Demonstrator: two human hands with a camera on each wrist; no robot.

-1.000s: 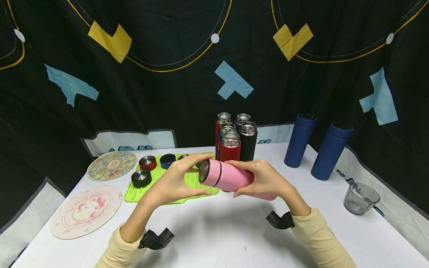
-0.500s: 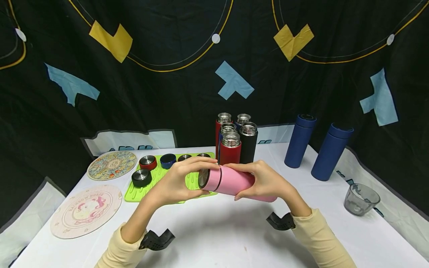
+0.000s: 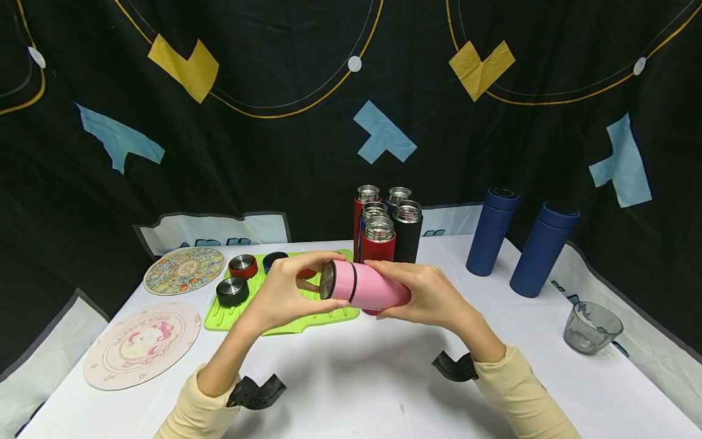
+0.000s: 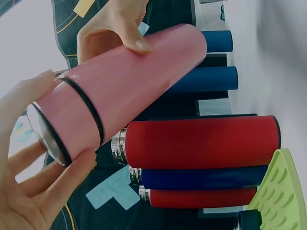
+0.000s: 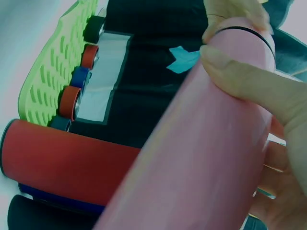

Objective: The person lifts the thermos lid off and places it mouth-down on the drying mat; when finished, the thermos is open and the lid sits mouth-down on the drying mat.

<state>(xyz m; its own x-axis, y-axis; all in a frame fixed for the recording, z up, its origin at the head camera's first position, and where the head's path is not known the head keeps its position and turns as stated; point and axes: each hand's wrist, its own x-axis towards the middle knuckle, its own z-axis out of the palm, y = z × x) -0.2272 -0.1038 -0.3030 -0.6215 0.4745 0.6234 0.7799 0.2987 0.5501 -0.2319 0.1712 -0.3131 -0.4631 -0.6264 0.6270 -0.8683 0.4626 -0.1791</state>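
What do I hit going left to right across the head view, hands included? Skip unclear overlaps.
Pink round mat → black lid → left hand → pink bottle → right hand → farther blue bottle → nearer blue bottle → clear cup.

Glossy pink bottle (image 3: 379,289) hovering nearly sideways above white table (image 3: 356,390); silver-topped lid (image 3: 344,280) sitting on, pointing left, black ring (image 4: 89,104) marking the seam.

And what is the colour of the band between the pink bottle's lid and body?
The band is black; it shows best in the left wrist view.
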